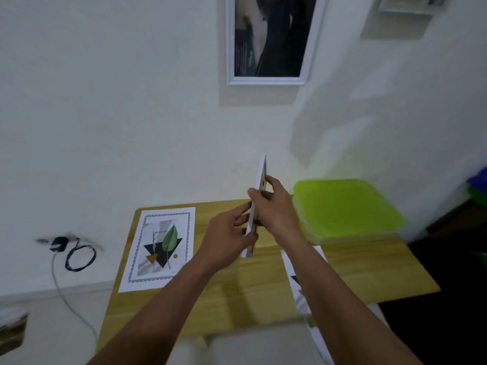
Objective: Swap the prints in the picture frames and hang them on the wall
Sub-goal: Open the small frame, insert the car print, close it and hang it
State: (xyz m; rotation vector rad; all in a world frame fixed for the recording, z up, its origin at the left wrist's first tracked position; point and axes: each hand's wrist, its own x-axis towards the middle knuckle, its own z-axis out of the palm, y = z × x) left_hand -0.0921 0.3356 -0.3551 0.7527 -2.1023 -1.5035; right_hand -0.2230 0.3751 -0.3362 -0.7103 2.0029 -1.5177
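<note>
Frame (261, 172): hanging in both hands over the middle of the table (237, 293), clear of its top and turned edge-on to the camera, likely to give access to the back.
Left hand (226, 238): gripping the frame's lower part from the left, fingers curling onto it, apparently steadying.
Right hand (274, 206): gripping the frame higher up from the right, thumb hooking over the near edge and fingers lying on the brown back, probably working the backing.
Leaf print (160, 246): lying flat, face up, along the table's left edge toward the rear left corner; unframed, seemingly waiting for a frame.
Second print (295, 288): lying flat toward the front right, partly under the right forearm, design mostly hidden.
Wall frame (266, 80): hanging above the table's rear edge, carrying a dark print.
Green lid (345, 206): sitting on the rear right corner, apart from both prints.
Charger (59, 243): lying off the table to the left, cable coiling.
Stage: swapping under way, judging by the two loose prints; held frame not yet hung.
</note>
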